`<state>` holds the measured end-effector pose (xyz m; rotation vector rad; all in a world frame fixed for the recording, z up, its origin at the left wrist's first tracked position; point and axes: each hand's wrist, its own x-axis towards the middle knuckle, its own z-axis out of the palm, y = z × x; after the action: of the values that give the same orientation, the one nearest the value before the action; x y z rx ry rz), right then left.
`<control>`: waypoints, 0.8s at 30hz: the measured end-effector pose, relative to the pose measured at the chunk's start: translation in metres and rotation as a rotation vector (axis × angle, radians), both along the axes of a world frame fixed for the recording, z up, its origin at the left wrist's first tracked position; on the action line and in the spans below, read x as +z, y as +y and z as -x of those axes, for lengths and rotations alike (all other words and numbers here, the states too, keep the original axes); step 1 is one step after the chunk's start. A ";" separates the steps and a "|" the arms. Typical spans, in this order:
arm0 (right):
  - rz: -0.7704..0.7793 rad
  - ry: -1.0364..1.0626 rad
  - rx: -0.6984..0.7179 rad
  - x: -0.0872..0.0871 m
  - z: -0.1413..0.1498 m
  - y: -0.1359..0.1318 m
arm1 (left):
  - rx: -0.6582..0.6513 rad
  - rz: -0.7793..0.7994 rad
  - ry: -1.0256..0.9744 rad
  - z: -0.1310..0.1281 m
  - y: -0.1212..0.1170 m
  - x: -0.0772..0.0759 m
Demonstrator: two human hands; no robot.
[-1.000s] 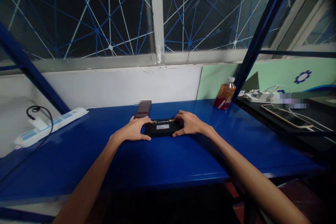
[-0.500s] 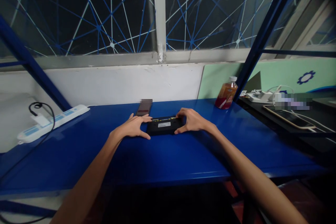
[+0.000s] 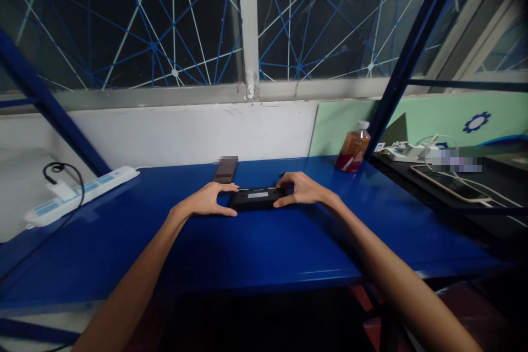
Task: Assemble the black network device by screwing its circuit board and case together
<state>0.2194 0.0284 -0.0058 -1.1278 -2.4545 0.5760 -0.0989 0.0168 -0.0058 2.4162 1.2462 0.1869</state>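
Note:
A flat black device [image 3: 256, 198] with a white label lies on the blue table [image 3: 264, 242] in front of me. My left hand [image 3: 208, 201] grips its left end, thumb at the near edge and fingers curled over the far edge. My right hand [image 3: 300, 190] holds the right end the same way. A dark phone [image 3: 226, 169] lies just behind the device, close to my left fingers.
A white power strip [image 3: 78, 193] with a black cable sits at the left. An orange drink bottle [image 3: 352, 147] stands at the back right beside a blue post [image 3: 406, 60]. Beyond it, a dark shelf holds a phone [image 3: 451, 186] and white chargers [image 3: 408, 151].
Both hands stay on the ends of the black device. Its top face now shows flatter and thinner than before, so it has tipped down towards the table.

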 end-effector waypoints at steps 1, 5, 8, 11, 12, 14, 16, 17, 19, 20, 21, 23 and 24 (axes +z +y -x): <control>0.028 0.028 -0.004 0.000 -0.001 0.001 | 0.005 0.016 -0.031 0.000 -0.001 0.002; 0.206 0.174 -0.009 -0.003 -0.001 0.004 | 0.007 0.029 -0.110 -0.004 -0.004 0.007; 0.377 0.305 -0.006 -0.006 0.001 0.005 | 0.010 -0.010 -0.132 -0.006 -0.004 0.006; 0.415 0.372 -0.042 -0.007 0.002 0.006 | 0.050 -0.018 -0.149 -0.007 -0.002 0.003; 0.410 0.381 -0.054 -0.007 0.002 0.006 | 0.056 -0.016 -0.159 -0.007 -0.001 0.001; 0.411 0.400 -0.070 -0.007 0.001 0.006 | 0.045 -0.009 -0.191 -0.007 0.000 -0.001; 0.436 0.430 -0.071 -0.004 0.000 0.005 | 0.028 -0.003 -0.229 -0.007 0.001 -0.003; 0.449 0.448 -0.060 -0.003 -0.002 0.004 | 0.024 0.000 -0.243 -0.007 0.001 -0.003; 0.444 0.455 -0.015 0.001 -0.004 0.003 | 0.029 0.004 -0.251 -0.007 0.002 -0.004; 0.413 0.433 0.013 0.003 -0.006 0.002 | 0.035 0.005 -0.249 -0.006 0.002 -0.004; 0.363 0.394 0.033 0.004 -0.007 0.002 | 0.041 0.010 -0.244 -0.006 0.003 -0.004; 0.246 0.300 0.040 0.003 -0.007 0.003 | 0.052 0.021 -0.237 -0.005 0.003 -0.005; 0.198 0.264 0.028 0.002 -0.007 0.003 | 0.056 0.025 -0.232 -0.005 0.004 -0.005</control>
<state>0.2267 0.0316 -0.0036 -1.0169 -2.2263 0.9312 -0.0939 0.0206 -0.0104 2.2642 1.2026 0.4523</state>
